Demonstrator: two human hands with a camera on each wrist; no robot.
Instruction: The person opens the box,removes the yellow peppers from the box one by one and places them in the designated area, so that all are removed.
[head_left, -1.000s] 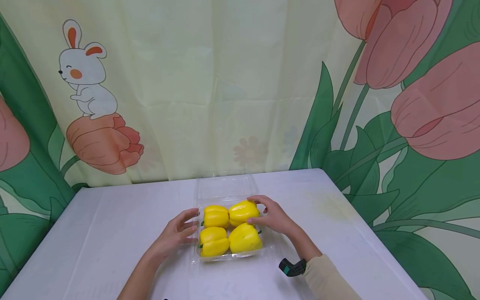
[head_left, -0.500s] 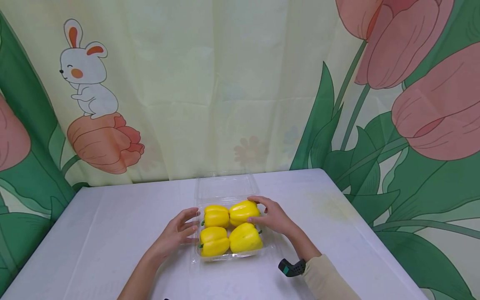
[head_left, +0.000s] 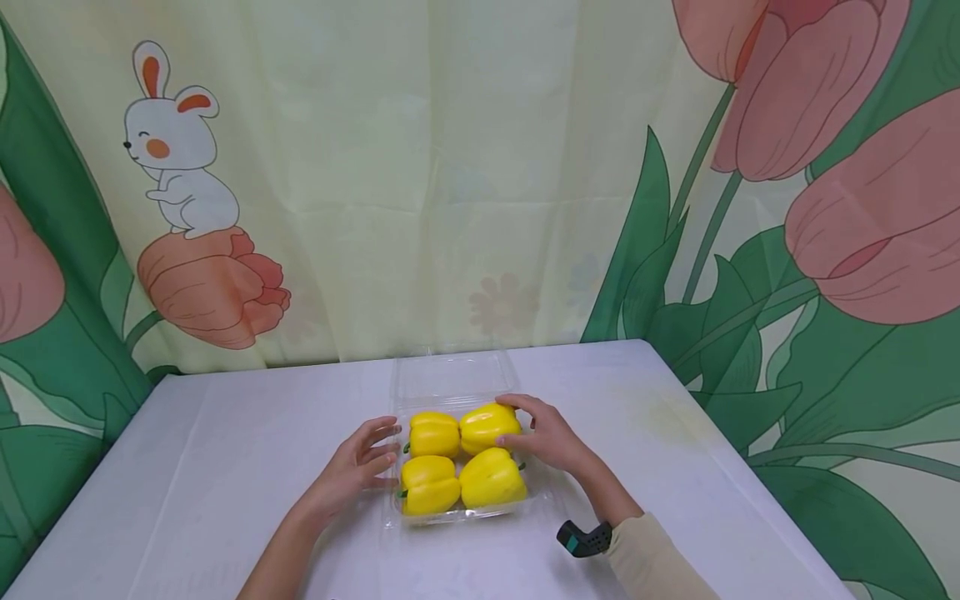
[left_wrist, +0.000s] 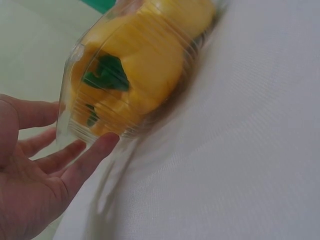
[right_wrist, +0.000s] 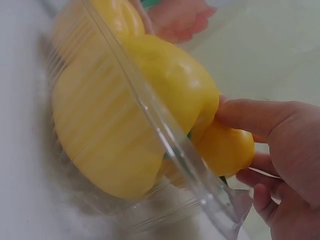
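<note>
Several yellow bell peppers sit in two rows in a clear plastic box (head_left: pixel 468 517) on the white table. My right hand (head_left: pixel 551 437) reaches in from the right and holds the far right bell pepper (head_left: pixel 483 427) between thumb and fingers. In the right wrist view, the near right bell pepper (right_wrist: pixel 165 75) partly hides the held one. My left hand (head_left: pixel 352 462) is at the box's left wall with loosely spread fingers. In the left wrist view, these fingers (left_wrist: pixel 95 157) lie right at the ribbed plastic, and green stems (left_wrist: pixel 107 75) show through it.
The box's clear lid (head_left: pixel 453 375) lies folded back toward the table's far edge. A curtain (head_left: pixel 360 192) with a printed rabbit and tulips hangs behind. White tablecloth (head_left: pixel 225 467) extends to both sides. A black strap device (head_left: pixel 583 538) is on the right wrist.
</note>
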